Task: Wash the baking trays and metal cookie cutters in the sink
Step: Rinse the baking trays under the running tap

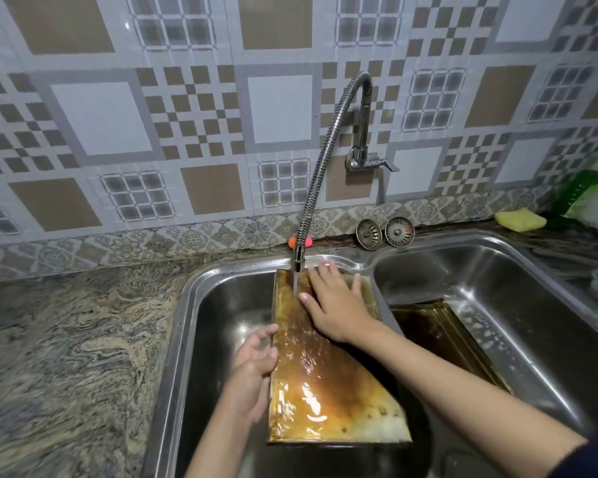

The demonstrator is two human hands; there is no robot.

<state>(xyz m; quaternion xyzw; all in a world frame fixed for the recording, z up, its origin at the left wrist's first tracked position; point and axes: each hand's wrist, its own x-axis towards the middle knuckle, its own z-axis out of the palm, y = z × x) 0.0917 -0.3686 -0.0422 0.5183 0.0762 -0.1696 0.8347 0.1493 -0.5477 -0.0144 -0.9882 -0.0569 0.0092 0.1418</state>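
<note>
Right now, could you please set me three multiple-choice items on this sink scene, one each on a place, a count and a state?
1. Where does the second baking tray lie?
A. right basin
B. countertop
C. left basin

2. How many sink strainers lean on the wall?
A. one
B. two
C. four

3. What state is the tap in?
A. off
B. detached
C. running

Answers:
1 A, it leans inside the right basin.
2 B, a pair stands behind the divider.
3 C, water falls onto the tray that the left hand holds and the right hand rubs.
</note>
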